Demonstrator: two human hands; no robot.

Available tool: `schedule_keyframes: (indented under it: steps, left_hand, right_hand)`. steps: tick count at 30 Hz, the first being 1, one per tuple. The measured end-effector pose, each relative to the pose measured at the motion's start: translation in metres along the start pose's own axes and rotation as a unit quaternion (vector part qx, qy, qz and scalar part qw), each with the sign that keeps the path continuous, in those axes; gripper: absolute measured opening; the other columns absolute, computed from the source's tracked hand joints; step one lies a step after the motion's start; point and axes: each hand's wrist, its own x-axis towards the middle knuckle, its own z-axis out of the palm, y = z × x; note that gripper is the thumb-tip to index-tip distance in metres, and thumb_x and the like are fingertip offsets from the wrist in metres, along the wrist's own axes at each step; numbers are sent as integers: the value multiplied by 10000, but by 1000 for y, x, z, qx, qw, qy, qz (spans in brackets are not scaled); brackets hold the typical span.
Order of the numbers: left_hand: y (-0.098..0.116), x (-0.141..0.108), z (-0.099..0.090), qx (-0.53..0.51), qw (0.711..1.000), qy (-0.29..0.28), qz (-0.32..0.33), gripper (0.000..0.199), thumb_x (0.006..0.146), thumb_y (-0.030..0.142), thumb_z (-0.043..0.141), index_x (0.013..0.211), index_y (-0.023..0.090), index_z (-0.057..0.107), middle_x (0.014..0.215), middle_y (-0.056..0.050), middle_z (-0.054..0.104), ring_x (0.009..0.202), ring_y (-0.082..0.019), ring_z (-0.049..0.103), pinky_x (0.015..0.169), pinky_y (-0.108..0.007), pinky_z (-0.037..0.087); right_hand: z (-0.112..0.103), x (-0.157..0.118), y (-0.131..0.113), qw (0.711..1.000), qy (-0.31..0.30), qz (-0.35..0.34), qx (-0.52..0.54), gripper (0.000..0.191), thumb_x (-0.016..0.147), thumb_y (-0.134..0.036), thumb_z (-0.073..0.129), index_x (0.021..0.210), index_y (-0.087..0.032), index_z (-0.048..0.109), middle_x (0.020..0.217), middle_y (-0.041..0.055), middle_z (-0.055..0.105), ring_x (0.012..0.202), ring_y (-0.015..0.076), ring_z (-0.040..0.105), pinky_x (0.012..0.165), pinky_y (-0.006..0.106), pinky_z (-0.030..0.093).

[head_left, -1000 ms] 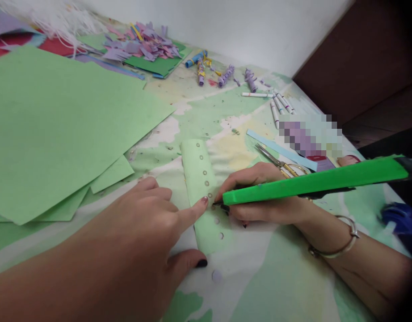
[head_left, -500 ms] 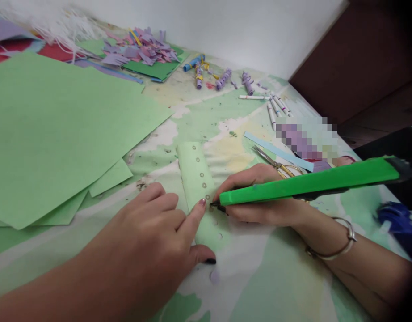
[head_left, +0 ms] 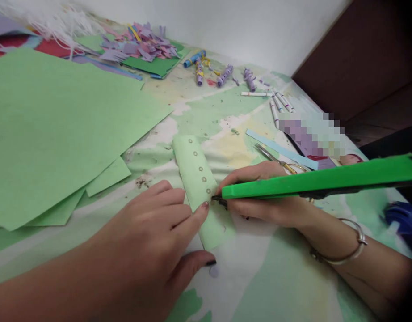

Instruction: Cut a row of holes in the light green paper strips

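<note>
On the cloth lies a narrow light green paper strip (head_left: pixel 195 161), with a row of small ring-shaped marks along it. My left hand (head_left: pixel 155 232) lies across its lower part, holding nothing. The index finger is stretched out and presses the strip, and the thumb is apart from it. My right hand (head_left: pixel 259 192) is closed around a long bright green tool (head_left: pixel 320 181) with a black tip; its exact kind is unclear. This tip touches the strip just beyond my left index fingertip, by the lowest visible ring.
Large green paper sheets (head_left: pixel 65 134) lie at left. Cut paper scraps (head_left: pixel 144 42), rolled paper tubes (head_left: pixel 225 76) and white markers (head_left: pixel 282 102) are at the back. Scissors (head_left: pixel 276 160) and a light blue strip (head_left: pixel 283 150) lie beyond my right hand.
The strip's far end has shifted slightly left and is more tilted. My left thumb has come off the strip onto the cloth. The green tool points further right.
</note>
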Motion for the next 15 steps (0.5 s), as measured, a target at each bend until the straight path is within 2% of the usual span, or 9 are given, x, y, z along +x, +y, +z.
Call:
schedule_keyframes:
  steps: [3, 8, 15]
  left_hand:
    - [1, -2, -2, 11, 1000, -21, -17, 293, 883, 271, 486, 1123, 142, 593, 746, -31, 612, 790, -237, 520, 810, -469, 392]
    - [3, 0, -4, 39, 999, -22, -13, 294, 898, 277, 473, 1109, 132, 618, 733, -40, 605, 789, -241, 510, 763, -453, 399]
    - [4, 0, -6, 30, 998, -52, -34, 298, 896, 291, 487, 1096, 135, 644, 675, -41, 581, 755, -229, 459, 749, -473, 380]
  right_hand:
    - [2, 0, -1, 999, 21, 19, -15, 73, 710, -126, 609, 733, -143, 676, 580, -32, 591, 536, 77, 497, 530, 179, 409]
    - [7, 0, -5, 997, 39, 36, -56, 63, 681, -128, 591, 661, -147, 648, 500, -49, 518, 478, 61, 418, 498, 180, 367]
    - [7, 2, -8, 994, 39, 45, -87, 74, 647, -141, 566, 648, -152, 639, 496, -43, 538, 463, 62, 421, 460, 178, 330]
